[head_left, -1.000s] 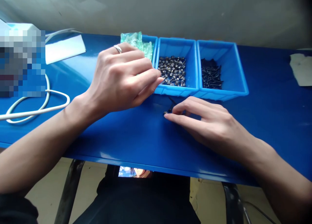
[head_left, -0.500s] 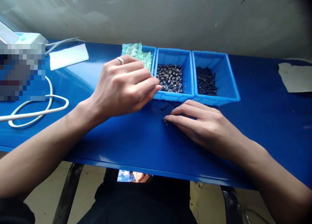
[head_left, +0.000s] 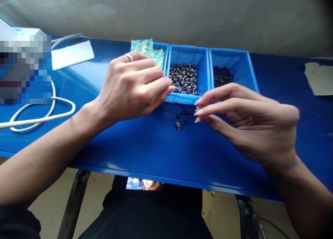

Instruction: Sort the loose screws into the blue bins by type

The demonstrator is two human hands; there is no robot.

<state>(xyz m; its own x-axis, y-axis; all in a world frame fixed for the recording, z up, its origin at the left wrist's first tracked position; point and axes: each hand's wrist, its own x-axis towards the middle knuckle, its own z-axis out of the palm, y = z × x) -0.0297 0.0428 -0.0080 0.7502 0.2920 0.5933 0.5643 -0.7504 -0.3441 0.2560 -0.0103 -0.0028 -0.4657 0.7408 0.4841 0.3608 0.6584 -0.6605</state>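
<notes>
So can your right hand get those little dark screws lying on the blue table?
Probably yes. The right hand is open and close to the dark screws on the blue table, and nothing stands between them.

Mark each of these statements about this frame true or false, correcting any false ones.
The left hand wears a ring. True.
The right hand grips a screw. False: it hovers over the table, holding nothing visible.
The middle bin holds silver-headed screws. True.
The right bin is empty. False: it holds dark screws.
Loose screws lie on the table in front of the bins. True.
</notes>
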